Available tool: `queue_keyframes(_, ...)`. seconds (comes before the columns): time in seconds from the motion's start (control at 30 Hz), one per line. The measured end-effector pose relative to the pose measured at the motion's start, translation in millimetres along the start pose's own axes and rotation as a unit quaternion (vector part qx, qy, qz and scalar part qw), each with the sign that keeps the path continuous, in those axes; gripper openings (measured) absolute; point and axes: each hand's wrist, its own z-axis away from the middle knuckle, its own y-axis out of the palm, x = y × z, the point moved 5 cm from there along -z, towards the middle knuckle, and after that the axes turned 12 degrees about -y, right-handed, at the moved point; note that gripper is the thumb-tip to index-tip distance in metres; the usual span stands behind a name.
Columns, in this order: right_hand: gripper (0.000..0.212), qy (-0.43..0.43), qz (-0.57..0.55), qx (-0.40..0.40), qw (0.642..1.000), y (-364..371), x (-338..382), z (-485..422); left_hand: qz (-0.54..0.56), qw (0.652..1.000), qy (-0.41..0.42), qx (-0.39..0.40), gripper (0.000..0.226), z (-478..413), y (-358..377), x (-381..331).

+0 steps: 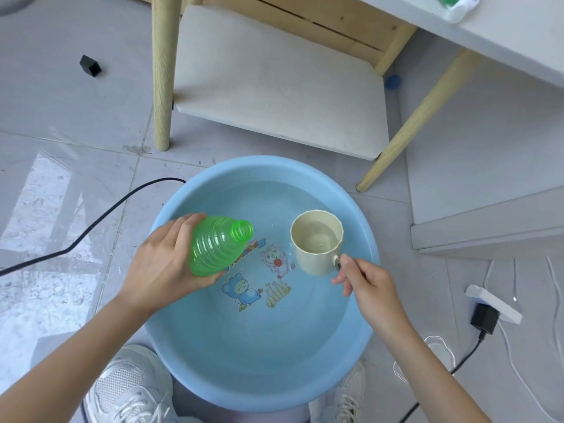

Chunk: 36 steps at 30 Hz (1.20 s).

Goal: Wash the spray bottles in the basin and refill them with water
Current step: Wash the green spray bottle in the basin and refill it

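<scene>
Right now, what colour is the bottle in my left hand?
Translucent bright green with ribbed sides; the bottle shows clearly in the head view.

Only arms and feet get picked up from the head view, tbh. The left forearm [61,370] and right forearm [427,370] are seen bare right out to the frame edge, and the left hand [158,267] and right hand [369,285] are bare too. White trainers are worn. The left shoe [128,389] is shown with a mesh toe and white laces. The right shoe [348,395] is only partly seen, laces included.

green ribbed bottle [218,247], cartoon-printed blue basin [195,355], cream cup [317,254]
</scene>
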Motion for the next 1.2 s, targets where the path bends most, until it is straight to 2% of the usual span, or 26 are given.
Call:
queue_keyframes(0.17,0.046,-0.018,-0.066,0.008,0.998,-7,26,16,0.004,1.000,0.000,0.005,0.084,1,1,1)
queue_keyframes(0.37,0.056,-0.064,-0.103,0.071,0.990,6,64,24,-0.001,1.000,0.016,-0.007,0.078,0,1,1)
queue_keyframes(0.43,0.058,-0.075,-0.091,0.086,0.989,11,72,23,0.001,1.000,0.011,-0.010,0.078,0,-1,0)
queue_keyframes(0.63,0.045,-0.122,-0.031,0.087,0.988,18,90,16,0.016,1.000,0.012,-0.008,0.083,0,-3,1)
queue_keyframes(0.77,0.043,-0.135,0.008,0.077,0.988,15,94,12,0.020,1.000,0.012,-0.011,0.085,1,-4,1)
queue_keyframes(0.9,0.055,-0.164,0.032,0.059,0.984,17,100,11,0.038,0.999,0.003,-0.015,0.085,1,-4,3)
queue_keyframes(1.2,0.048,-0.217,0.088,0.013,0.972,20,108,4,0.039,0.999,0.006,-0.026,0.086,1,-4,4)
